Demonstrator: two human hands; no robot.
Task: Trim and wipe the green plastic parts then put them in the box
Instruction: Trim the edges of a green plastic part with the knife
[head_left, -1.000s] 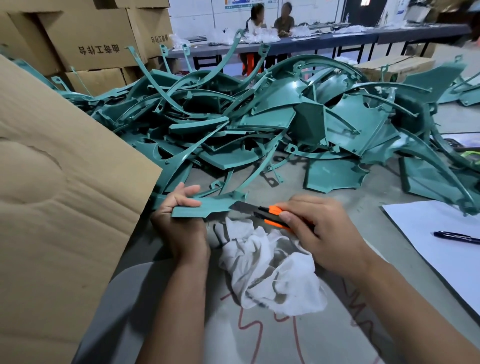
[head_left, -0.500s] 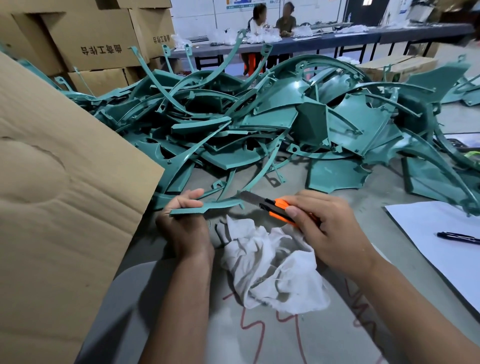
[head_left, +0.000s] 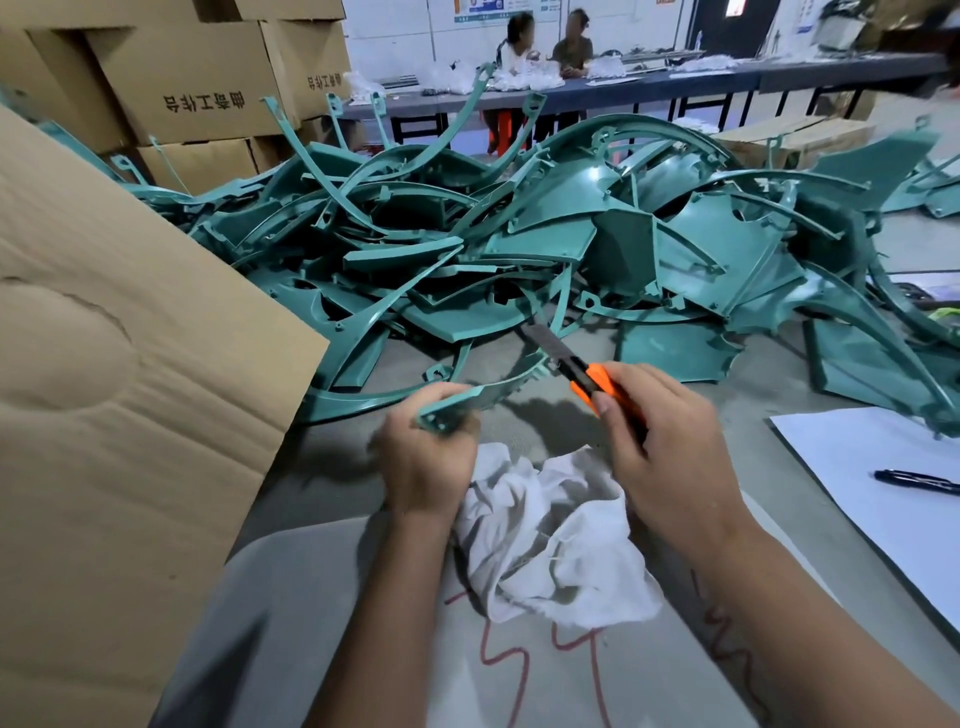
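1. The left hand (head_left: 427, 457) is clenched round the near end of a long curved green plastic part (head_left: 483, 391), holding it up off the grey table (head_left: 545, 670).
2. The right hand (head_left: 662, 441) grasps an orange and black utility knife (head_left: 582, 375), its dark blade reaching up and away to the part's far end, just beyond the right fingers.
3. A crumpled white cloth (head_left: 550, 540) lies on the table directly beneath and between both hands.
4. Beyond the hands spreads a large heap of green plastic parts (head_left: 519, 249).
5. A brown cardboard box flap (head_left: 104, 389) stands left of the left hand.
6. Right of the right hand, a black pen (head_left: 917, 480) rests on a white paper sheet (head_left: 883, 467).
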